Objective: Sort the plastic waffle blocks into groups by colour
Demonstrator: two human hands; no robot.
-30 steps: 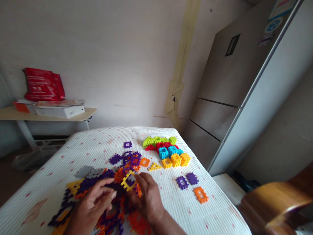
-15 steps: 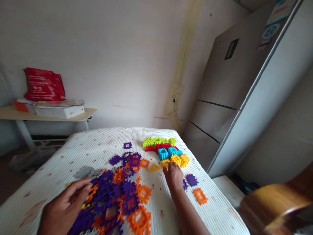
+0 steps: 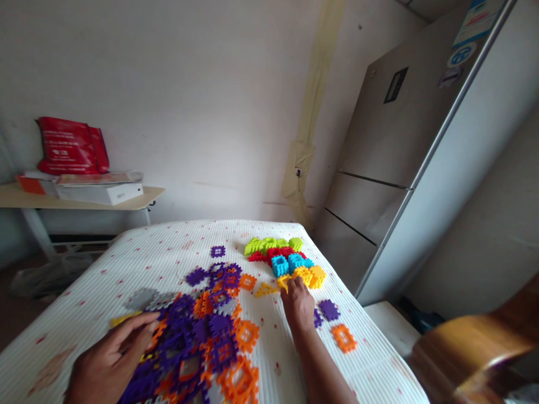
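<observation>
Over the left side of a pile of purple, orange and grey interlocking plastic pieces (image 3: 221, 348), my left hand (image 3: 112, 359) is held half curled. Its thumb and forefinger stay slightly apart, and I see nothing between them. My right hand (image 3: 298, 303) reaches to the front of the yellow row, its fingers bent down and closed on a yellow interlocking piece (image 3: 283, 280), partly hidden by them. Beside it stand more yellow pieces (image 3: 316, 277), with blue cubes (image 3: 280, 266), red pieces (image 3: 281, 253) and lime-green pieces (image 3: 266, 244) behind. A yellow triangular piece (image 3: 266, 289) lies flat to the left.
Purple (image 3: 329, 310) and orange (image 3: 344, 338) pieces lie right of my right forearm. The table wears a white spotted cloth (image 3: 168, 247). A fridge (image 3: 370, 168) stands at the right, a wooden chair (image 3: 475, 342) nearer. A side table (image 3: 154, 195) with boxes and a red bag (image 3: 71, 145) is left.
The view has shifted very slightly. Both hands keep nearly the same places, and the pieces look unmoved.
</observation>
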